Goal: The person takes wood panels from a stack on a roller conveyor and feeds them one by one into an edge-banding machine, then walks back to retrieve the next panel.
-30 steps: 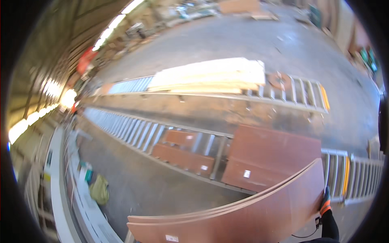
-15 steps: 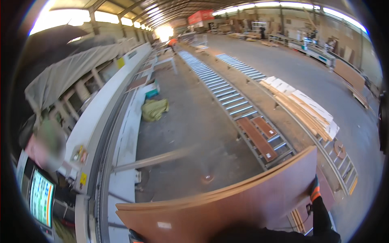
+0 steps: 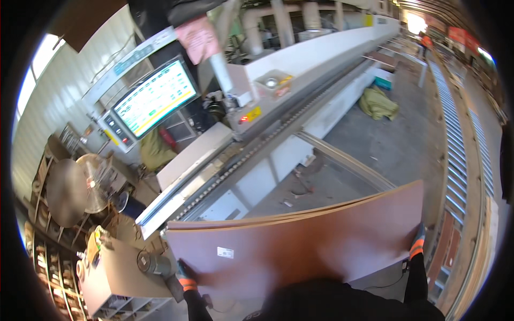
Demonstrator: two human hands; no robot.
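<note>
A stack of brown boards (image 3: 321, 235), at least two by their pale top edges, stands on edge across the front of my body. A small white label sticks to its near face at the left. My left hand (image 3: 186, 273), in a dark glove with an orange cuff, grips the stack's lower left end. At the opposite end my right hand (image 3: 417, 241), gloved the same way, is closed round the edge. Fingers on the far side are hidden by the boards. Just beyond the stack runs a long white machine (image 3: 326, 131) with a chain track.
A lit monitor (image 3: 155, 99) hangs at the upper left. Below it are a fan (image 3: 93, 184) and a cabinet (image 3: 120, 273) with a grey motor-like cylinder (image 3: 152, 263) beside it. A metal support arm (image 3: 348, 160) sticks out from the machine. Roller conveyors (image 3: 450, 139) line the right.
My view has swung left toward the monitor and machine, and the boards have turned with me. My left hand, mostly cut off before, now shows. Both hands keep their hold.
</note>
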